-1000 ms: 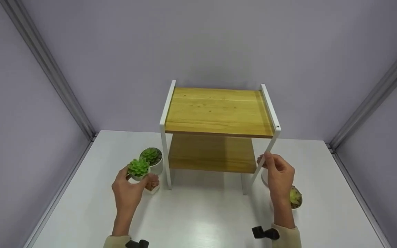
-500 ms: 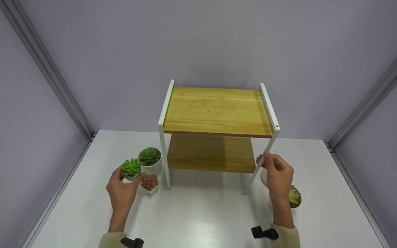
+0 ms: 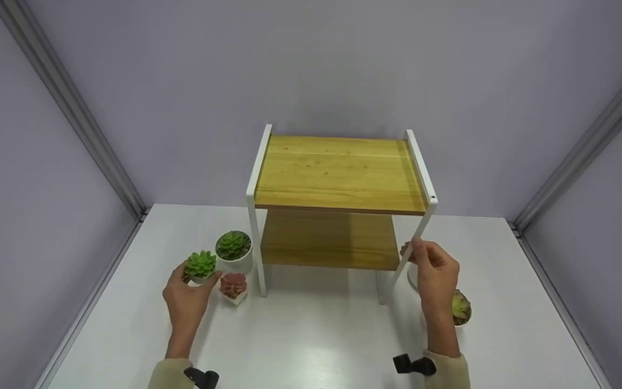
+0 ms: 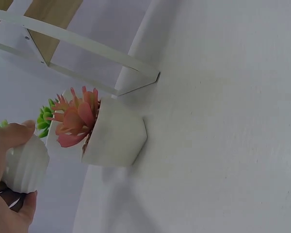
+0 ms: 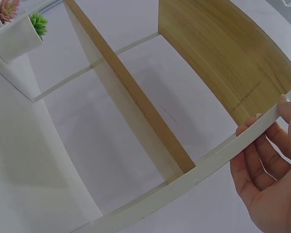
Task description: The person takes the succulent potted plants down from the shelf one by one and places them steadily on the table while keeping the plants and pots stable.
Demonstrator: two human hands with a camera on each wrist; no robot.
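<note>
My left hand (image 3: 186, 302) holds a small green potted succulent (image 3: 200, 263) between thumb and fingers. In the left wrist view its ribbed white pot (image 4: 28, 167) is raised off the table. Just right of the hand stands a pink succulent (image 3: 234, 285) in an angular white pot (image 4: 115, 136). Behind that is a green succulent (image 3: 234, 245) in a larger round white pot. My right hand (image 3: 436, 278) pinches the right front upright of a two-tier shelf (image 3: 338, 178) with wooden boards, thumb on one side of the white bar (image 5: 218, 162) and fingers on the other.
A yellow-green potted succulent (image 3: 461, 308) is partly hidden by my right forearm. Another white pot (image 3: 413, 277) shows partly behind the right hand. The white table (image 3: 311, 340) is bounded by grey walls (image 3: 343, 65) at the back and sides.
My left hand has moved left with the small succulent, drawing away from the shelf and uncovering more of the pink succulent. The right hand keeps its hold on the upright.
</note>
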